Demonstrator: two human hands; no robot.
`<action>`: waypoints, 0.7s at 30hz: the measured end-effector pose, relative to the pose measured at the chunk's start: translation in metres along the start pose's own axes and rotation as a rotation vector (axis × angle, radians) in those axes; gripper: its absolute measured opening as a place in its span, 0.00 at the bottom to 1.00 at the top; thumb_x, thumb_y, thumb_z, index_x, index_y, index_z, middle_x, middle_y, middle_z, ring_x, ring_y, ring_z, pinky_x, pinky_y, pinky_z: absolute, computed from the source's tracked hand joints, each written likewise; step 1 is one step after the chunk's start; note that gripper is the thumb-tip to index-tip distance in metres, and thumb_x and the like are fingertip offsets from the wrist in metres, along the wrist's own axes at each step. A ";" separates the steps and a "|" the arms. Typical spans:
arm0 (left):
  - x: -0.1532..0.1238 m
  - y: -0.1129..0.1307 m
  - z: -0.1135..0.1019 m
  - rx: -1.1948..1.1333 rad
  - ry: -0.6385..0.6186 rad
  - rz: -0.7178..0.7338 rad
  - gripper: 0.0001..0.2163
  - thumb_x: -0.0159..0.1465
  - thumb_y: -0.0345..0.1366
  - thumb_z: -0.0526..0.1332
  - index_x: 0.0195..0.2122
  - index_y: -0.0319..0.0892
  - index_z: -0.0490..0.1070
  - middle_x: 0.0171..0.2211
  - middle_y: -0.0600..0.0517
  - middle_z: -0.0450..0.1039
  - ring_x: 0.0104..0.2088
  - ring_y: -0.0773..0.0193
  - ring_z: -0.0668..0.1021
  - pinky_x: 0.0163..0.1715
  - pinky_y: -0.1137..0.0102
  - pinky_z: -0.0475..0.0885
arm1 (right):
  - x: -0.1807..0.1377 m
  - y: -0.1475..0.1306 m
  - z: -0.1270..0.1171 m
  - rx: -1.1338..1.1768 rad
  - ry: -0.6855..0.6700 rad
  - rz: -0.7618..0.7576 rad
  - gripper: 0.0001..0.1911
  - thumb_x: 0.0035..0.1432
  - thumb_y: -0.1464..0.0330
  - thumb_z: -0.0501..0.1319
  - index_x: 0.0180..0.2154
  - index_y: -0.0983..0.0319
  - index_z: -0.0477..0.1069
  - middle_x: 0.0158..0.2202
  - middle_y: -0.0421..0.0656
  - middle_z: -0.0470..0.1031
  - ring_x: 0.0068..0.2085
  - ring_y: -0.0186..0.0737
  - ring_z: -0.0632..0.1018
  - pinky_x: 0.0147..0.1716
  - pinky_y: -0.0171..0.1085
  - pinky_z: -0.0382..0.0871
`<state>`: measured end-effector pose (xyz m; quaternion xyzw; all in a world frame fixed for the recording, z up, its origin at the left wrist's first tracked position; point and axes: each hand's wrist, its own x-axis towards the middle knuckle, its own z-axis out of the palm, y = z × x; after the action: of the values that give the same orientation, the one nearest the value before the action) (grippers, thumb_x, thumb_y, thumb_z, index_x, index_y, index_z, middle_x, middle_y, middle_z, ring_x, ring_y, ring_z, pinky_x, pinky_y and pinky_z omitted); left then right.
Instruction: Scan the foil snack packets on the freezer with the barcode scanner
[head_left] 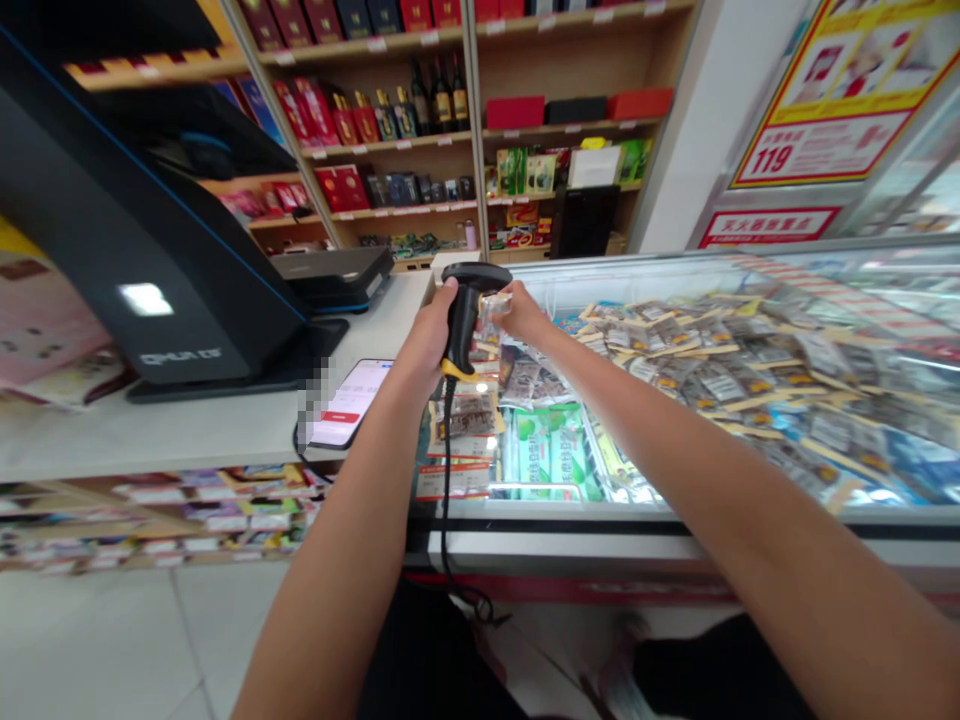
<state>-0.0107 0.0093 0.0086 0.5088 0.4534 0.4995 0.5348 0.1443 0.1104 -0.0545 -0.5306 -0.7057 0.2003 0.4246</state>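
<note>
My left hand (429, 335) is wrapped round the grip of a black and yellow barcode scanner (469, 310), whose cable (448, 470) hangs down toward the floor. My right hand (521, 315) pinches a small clear-wrapped packet (493, 308) right in front of the scanner's head. Both hands are stretched out over the left end of a glass-topped freezer chest (675, 400).
A white counter (187, 425) at left carries a black checkout terminal (135, 240), a flat black device (334, 275) and a phone (349, 403) with a lit screen. The freezer holds several packaged goods. Shelves with boxes and bottles (420, 110) line the back wall.
</note>
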 end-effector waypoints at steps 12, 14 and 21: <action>-0.002 -0.012 0.009 0.060 -0.177 0.088 0.22 0.71 0.54 0.55 0.33 0.40 0.74 0.23 0.50 0.77 0.19 0.68 0.75 0.19 0.75 0.69 | -0.052 0.033 -0.083 0.044 0.026 -0.019 0.22 0.55 0.70 0.59 0.51 0.55 0.59 0.29 0.34 0.64 0.29 0.40 0.69 0.31 0.38 0.63; -0.001 -0.015 0.009 0.052 -0.185 0.088 0.22 0.70 0.55 0.56 0.34 0.40 0.75 0.23 0.50 0.77 0.19 0.67 0.75 0.19 0.76 0.69 | -0.055 0.036 -0.083 0.075 0.031 -0.009 0.21 0.55 0.69 0.58 0.51 0.55 0.58 0.30 0.34 0.65 0.29 0.40 0.69 0.31 0.38 0.64; 0.001 -0.017 0.010 0.082 -0.172 0.080 0.24 0.68 0.59 0.57 0.31 0.41 0.73 0.21 0.51 0.75 0.17 0.68 0.73 0.19 0.76 0.68 | -0.057 0.036 -0.081 0.105 0.076 -0.016 0.20 0.53 0.67 0.57 0.49 0.56 0.58 0.33 0.37 0.68 0.32 0.41 0.72 0.34 0.38 0.66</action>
<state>0.0002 0.0095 -0.0077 0.5891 0.4049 0.4561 0.5301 0.2350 0.0573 -0.0575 -0.5091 -0.6820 0.2132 0.4798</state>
